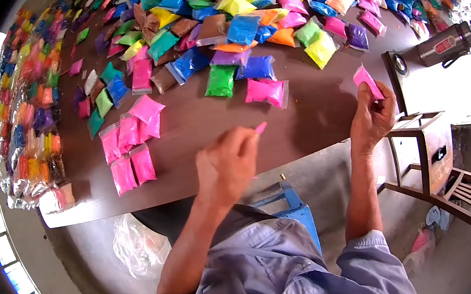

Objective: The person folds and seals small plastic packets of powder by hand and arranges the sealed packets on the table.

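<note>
My right hand (374,113) is raised over the table's right part, its fingers closed on a small pink packet (367,82). My left hand (226,160), slightly blurred, is closed above the front edge. A small pink piece (261,128) sticks out at its fingertips; the rest of it is hidden by the hand. To the left of that hand lies a group of several bright pink packets (124,174). Beyond it, apart from the heap, are a pink packet (266,92) and a green packet (220,81).
A big heap of coloured packets (243,29) covers the back of the brown table (197,125). Clear bags of coloured pieces (34,118) line the left side. A dark flask (447,44) lies at the back right. A wooden chair (429,152) and a blue stool (300,212) stand below.
</note>
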A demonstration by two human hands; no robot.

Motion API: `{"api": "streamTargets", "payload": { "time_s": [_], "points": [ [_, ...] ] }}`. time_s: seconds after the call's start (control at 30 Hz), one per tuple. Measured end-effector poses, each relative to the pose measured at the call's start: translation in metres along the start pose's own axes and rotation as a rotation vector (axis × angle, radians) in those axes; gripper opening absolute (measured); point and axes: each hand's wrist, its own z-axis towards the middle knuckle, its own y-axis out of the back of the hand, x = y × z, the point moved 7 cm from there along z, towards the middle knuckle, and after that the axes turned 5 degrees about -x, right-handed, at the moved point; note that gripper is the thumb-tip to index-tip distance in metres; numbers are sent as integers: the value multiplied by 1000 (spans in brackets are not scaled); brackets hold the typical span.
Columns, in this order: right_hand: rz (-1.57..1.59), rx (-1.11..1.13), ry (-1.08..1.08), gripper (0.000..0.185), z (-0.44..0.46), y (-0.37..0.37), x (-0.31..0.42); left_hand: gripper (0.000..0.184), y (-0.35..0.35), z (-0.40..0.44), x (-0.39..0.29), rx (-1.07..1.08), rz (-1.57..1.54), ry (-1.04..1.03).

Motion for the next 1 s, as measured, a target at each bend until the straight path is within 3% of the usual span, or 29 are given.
{"api": "streamTargets", "payload": {
  "time_s": [0.13,0.27,0.4,0.47,0.6,0.67,0.73,0.8,0.9,1.0],
  "points": [
    [21,-11,-10,19,0,1,0,7,-21,1,-6,15,75,-71],
    [3,-6,25,20,1,2,-2,16,-82,-31,-69,285,121,-296],
    [81,-22,19,22,4,4,-9,17,-84,-53,-91,302,-57,-345],
    [89,-34,13,23,1,5,-10,14,-62,-57,-82,365,-111,-231],
    [132,-40,24,24,3,6,-18,8,-17,-62,-44,188,-97,-153],
    [89,-22,31,24,5,8,-22,6,17,-61,-21,-20,-144,-117],
    [96,-41,58,24,5,7,-15,4,41,-63,-2,-49,-154,-23],
    [47,-27,68,24,4,8,-11,7,69,-65,21,-102,-120,208],
    [-45,-28,124,28,1,9,5,10,96,-63,54,-273,8,181],
    [7,27,127,30,-24,6,29,13,84,-60,62,-237,153,161]
  ]
}}
